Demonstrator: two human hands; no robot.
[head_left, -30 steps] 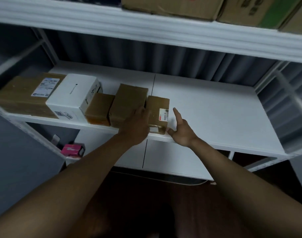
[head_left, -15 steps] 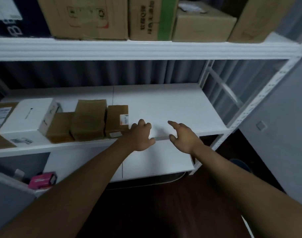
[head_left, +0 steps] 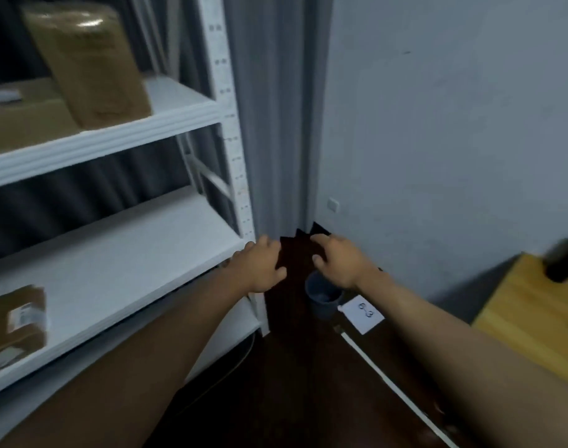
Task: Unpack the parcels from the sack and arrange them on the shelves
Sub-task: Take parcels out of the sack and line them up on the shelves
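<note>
- Both hands are held out in front of the body, empty: the left hand (head_left: 260, 266) with fingers loosely bent and holding nothing, the right hand (head_left: 337, 263) likewise loose and empty, a narrow gap of dark floor (head_left: 295, 383) between them.
- The left hand sits just past the right-hand end of the middle shelf (head_left: 121, 270), beside the white upright post (head_left: 231, 130); whether it touches the shelf's front edge cannot be told.
- Left of the left hand the middle shelf lies bare up to a brown parcel (head_left: 14, 324) with a white label, well apart near its front edge.
- Above and left of the hands, on the upper shelf (head_left: 98, 147), a tall taped parcel (head_left: 92, 63) leans close to the front lip, against a flatter carton (head_left: 21, 118).
- Just below the right hand stands a grey bucket (head_left: 323, 297), a white paper sheet (head_left: 363, 313) beside it on the floor.
- Right of the right hand, a grey wall (head_left: 454, 124); further right, a yellow table's corner (head_left: 531, 315).
- The sack is out of view.
</note>
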